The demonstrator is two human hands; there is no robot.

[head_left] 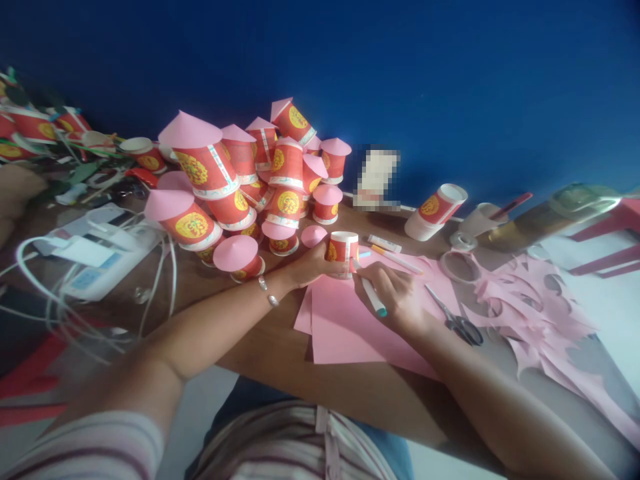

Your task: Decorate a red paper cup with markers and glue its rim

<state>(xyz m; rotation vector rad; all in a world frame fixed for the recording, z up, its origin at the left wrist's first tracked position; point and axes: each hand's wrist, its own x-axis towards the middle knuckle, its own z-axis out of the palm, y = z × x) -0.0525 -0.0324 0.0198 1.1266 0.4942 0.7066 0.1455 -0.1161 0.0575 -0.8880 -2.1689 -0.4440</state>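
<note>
A red paper cup [339, 252] with a white rim and a yellow emblem is gripped at its left side by my left hand [320, 265]. My right hand [393, 291] holds a white marker with a green end [372, 296], its tip against or very near the white strip on the cup's side. Under both hands lie pink paper sheets [350, 327]. Left of the cup is a small pink paper disc or cone [314, 236]. Black scissors [463, 325] rest on the pink paper to the right of my right hand.
Several red cups with pink cone tops [200, 163] are piled at the left. A power strip [110, 257] with white cables lies further left. On the right are cut pink scraps [540, 300], tape rolls [460, 265], stacked cups [434, 211] and a bottle [545, 213]. A blue wall [425, 87] stands behind.
</note>
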